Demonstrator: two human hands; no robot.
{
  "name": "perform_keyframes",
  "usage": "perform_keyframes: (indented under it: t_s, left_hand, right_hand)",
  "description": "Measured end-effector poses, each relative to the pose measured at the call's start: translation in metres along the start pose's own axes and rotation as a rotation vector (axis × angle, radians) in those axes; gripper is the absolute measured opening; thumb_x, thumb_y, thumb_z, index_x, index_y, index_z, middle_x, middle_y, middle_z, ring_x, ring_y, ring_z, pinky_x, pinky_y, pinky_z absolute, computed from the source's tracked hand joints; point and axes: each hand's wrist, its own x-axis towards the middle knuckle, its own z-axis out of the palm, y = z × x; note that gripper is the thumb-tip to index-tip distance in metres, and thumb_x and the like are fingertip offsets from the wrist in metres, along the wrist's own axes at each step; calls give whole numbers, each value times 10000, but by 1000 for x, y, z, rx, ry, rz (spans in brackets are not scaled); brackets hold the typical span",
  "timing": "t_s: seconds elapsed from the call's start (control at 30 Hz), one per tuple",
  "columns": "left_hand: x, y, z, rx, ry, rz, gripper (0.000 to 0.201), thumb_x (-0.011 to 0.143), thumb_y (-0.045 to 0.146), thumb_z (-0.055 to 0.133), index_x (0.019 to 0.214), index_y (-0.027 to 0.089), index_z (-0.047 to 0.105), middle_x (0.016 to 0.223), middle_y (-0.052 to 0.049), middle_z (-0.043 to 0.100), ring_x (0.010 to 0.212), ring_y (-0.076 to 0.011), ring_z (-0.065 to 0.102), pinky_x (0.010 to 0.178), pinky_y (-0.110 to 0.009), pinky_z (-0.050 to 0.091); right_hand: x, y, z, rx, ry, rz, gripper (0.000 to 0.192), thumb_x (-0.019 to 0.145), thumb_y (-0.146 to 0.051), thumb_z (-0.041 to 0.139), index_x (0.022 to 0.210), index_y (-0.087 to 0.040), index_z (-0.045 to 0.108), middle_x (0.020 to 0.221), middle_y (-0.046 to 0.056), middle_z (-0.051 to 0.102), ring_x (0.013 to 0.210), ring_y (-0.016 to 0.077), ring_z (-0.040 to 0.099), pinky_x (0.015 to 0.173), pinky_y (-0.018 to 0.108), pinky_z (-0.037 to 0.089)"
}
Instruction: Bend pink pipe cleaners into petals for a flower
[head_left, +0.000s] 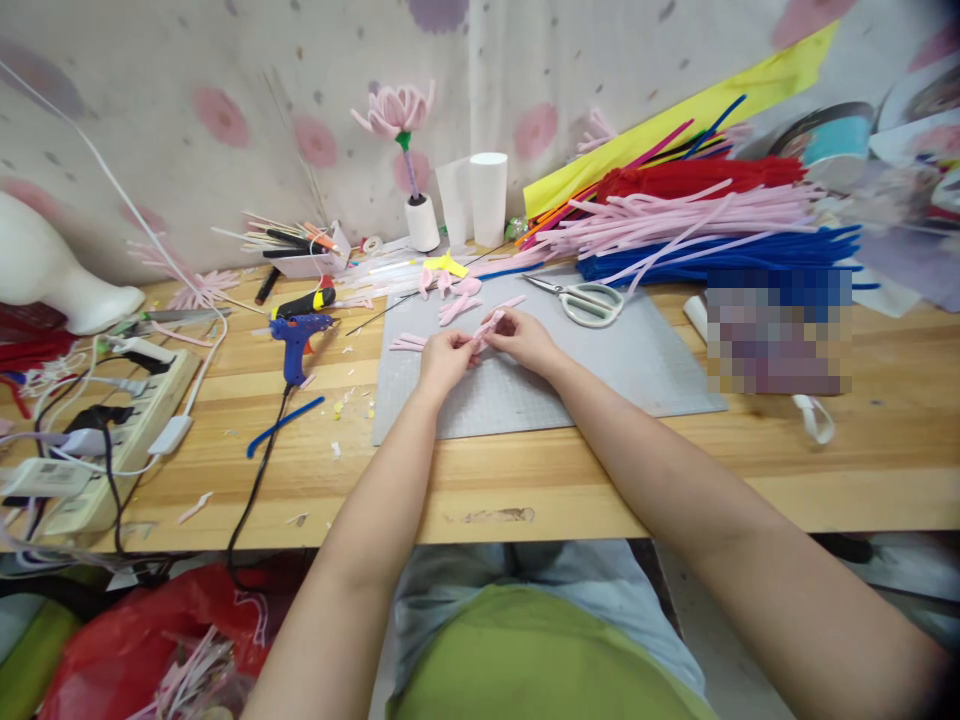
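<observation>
Over the grey cutting mat (637, 375) both my hands meet, pinching a short pink pipe cleaner (489, 326) between them. My left hand (448, 362) is closed on its lower end, and my right hand (521, 338) grips it higher up with thumb and fingers. Just left of my left hand lie several pink pipe cleaner pieces (407, 343). More bent pink pieces (457, 300) rest beyond my fingertips, near a yellow star-like piece (447, 264). Scissors (589, 304) with pale handles lie on the mat, right of my right hand.
Left of the mat stand a blue glue gun (294, 340) and a power strip (127, 440) with tangled cords. A pink pipe cleaner flower (395, 112) stands at the back in a white pot (421, 222). Bundles of pink (675, 220), red and blue pipe cleaners (720, 255) fill the back right.
</observation>
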Motion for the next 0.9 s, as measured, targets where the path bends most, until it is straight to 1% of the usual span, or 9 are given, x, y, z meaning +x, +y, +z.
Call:
perform_keyframes:
  t_s: [0.07, 0.13, 0.27, 0.33, 0.47, 0.63, 0.9]
  left_hand:
    - [0, 0, 2, 13, 52, -10, 134, 692, 294, 619, 657, 165, 616, 525, 15, 605, 503, -129, 602, 549, -242, 469]
    - [-1, 0, 3, 58, 107, 12, 124, 690, 288, 617, 649, 171, 611, 535, 16, 611, 515, -128, 605, 564, -241, 470]
    - [-4, 2, 5, 133, 167, 59, 127, 704, 299, 602, 663, 179, 608, 581, 7, 629, 585, -133, 617, 605, -241, 470]
    - [-5, 3, 5, 162, 174, 76, 139, 712, 313, 599, 671, 181, 606, 611, -3, 639, 637, -138, 622, 632, -243, 469]
    - [-7, 7, 6, 239, 129, 106, 139, 725, 313, 584, 677, 183, 601, 619, -12, 639, 669, -143, 615, 661, -251, 460]
    - [-10, 10, 8, 309, 226, 137, 162, 730, 340, 561, 693, 186, 596, 668, -14, 644, 681, -144, 604, 659, -253, 449]
    - [-11, 10, 11, 229, 274, 134, 125, 720, 299, 574, 692, 183, 612, 696, -14, 647, 736, -147, 616, 680, -250, 458]
  right_hand:
    - [1, 2, 1, -7, 9, 15, 188, 629, -218, 564, 807, -157, 564, 720, 4, 599, 668, 131, 533, 654, 270, 424]
    - [1, 3, 2, -32, 15, 23, 177, 625, -205, 554, 796, -163, 563, 704, -2, 597, 666, 132, 533, 656, 272, 426]
    - [1, 4, 4, -28, 41, 15, 142, 633, -206, 548, 767, -163, 555, 722, 5, 607, 681, 137, 542, 669, 280, 435]
    - [1, 4, 6, 2, 65, 30, 120, 636, -202, 547, 749, -162, 546, 741, 11, 614, 695, 139, 553, 677, 281, 444]
    - [2, 3, 8, 27, 89, 69, 134, 631, -180, 543, 764, -165, 555, 723, 3, 605, 682, 135, 554, 667, 280, 452]
    - [1, 1, 8, 17, 100, 67, 145, 615, -178, 533, 758, -171, 559, 673, -11, 571, 633, 124, 515, 634, 270, 440]
    - [1, -2, 10, 128, 77, 108, 168, 597, -177, 539, 765, -181, 527, 661, -23, 539, 611, 113, 498, 592, 251, 442]
